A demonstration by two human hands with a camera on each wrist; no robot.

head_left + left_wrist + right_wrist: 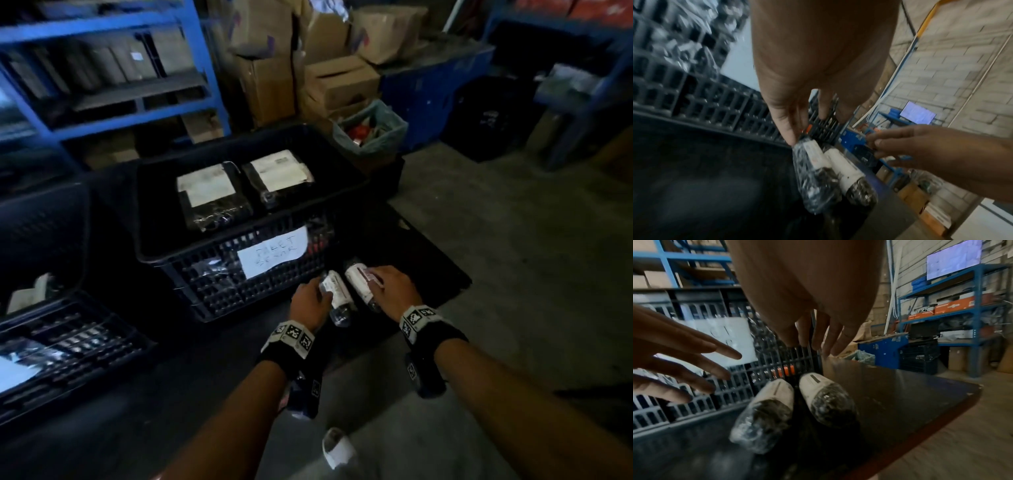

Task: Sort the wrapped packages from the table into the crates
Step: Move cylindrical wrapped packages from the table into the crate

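Head view: at lower centre, the left hand (310, 301) and right hand (394, 289) lie with loosely spread fingers on two plastic-wrapped, white-labelled cylindrical packages (337, 294) on the dark table (428, 270), just beside the black slatted plastic crate (212, 287). Wrist views: straight fingers (826, 335) hover above both packages, gripping nothing.

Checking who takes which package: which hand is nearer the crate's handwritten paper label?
Left. The left hand lies just below the paper label, over the left package; the right hand is farther right, over the other package.
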